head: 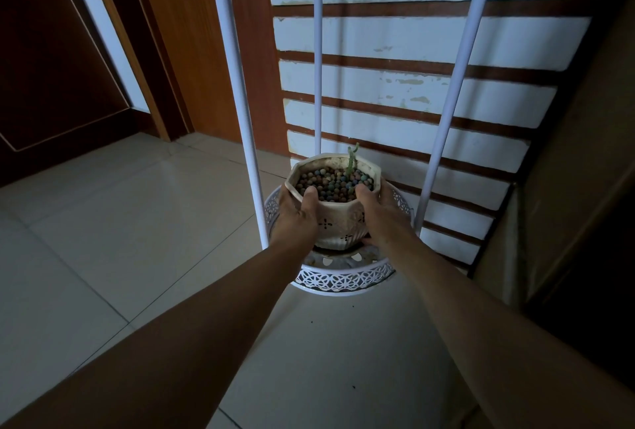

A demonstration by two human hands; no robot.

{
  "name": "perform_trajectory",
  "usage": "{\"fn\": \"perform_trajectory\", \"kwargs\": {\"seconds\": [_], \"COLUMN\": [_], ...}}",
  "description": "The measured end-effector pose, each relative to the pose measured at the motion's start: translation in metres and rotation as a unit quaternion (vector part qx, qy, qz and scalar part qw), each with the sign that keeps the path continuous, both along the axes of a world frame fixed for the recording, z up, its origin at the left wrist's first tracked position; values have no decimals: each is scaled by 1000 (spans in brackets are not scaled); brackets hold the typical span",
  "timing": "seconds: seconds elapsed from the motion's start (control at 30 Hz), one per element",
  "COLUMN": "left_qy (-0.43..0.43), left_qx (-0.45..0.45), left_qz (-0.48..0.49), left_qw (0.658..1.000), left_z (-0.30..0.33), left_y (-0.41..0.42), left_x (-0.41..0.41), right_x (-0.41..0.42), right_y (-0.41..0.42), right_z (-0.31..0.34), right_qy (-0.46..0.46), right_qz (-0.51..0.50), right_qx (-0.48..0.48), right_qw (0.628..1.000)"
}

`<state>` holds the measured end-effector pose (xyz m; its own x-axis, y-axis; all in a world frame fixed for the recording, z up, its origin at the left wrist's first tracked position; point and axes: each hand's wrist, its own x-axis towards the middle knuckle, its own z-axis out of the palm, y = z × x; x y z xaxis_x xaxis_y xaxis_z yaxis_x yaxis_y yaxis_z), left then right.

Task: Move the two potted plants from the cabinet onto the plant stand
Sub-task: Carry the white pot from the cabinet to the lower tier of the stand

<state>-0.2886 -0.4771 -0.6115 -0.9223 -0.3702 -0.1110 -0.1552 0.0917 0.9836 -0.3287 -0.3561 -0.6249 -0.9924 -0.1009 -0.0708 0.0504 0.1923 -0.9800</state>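
A cream faceted pot [338, 222] filled with coloured pebbles and one thin green stem sits in the round lower tray [343, 279] of the white plant stand. My left hand [297, 214] grips its left side, thumb over the rim. My right hand [381, 214] holds the right side the same way. The pot's base looks to be touching the tray floor. No second potted plant is in view.
Three white stand poles [245, 119] rise around the tray. Behind is a white wall with brown stripes [412, 85]. A wooden door and frame [192, 50] stand at left, a dark cabinet side [584, 188] at right. Pale floor tiles [103, 222] spread left and below.
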Motion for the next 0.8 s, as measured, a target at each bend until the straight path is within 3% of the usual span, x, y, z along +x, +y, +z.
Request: {"fn": "perform_trajectory", "kwargs": {"seconds": [0.37,0.57,0.8], "left_qy": [-46,-60,-96], "left_qx": [33,-1,-12], "left_qz": [-62,-110,-142], "left_qw": [996,992,985], "left_z": [24,51,118], "left_y": [-1,-10,-16], "left_x": [36,66,104], "right_x": [31,67,118], "right_y": [9,7,-1], "right_z": [18,56,119], "right_qy": [6,27,-17], "right_qz": [-63,-92,-122], "right_qx": [34,44,43], "right_qw": [997,994,992]}}
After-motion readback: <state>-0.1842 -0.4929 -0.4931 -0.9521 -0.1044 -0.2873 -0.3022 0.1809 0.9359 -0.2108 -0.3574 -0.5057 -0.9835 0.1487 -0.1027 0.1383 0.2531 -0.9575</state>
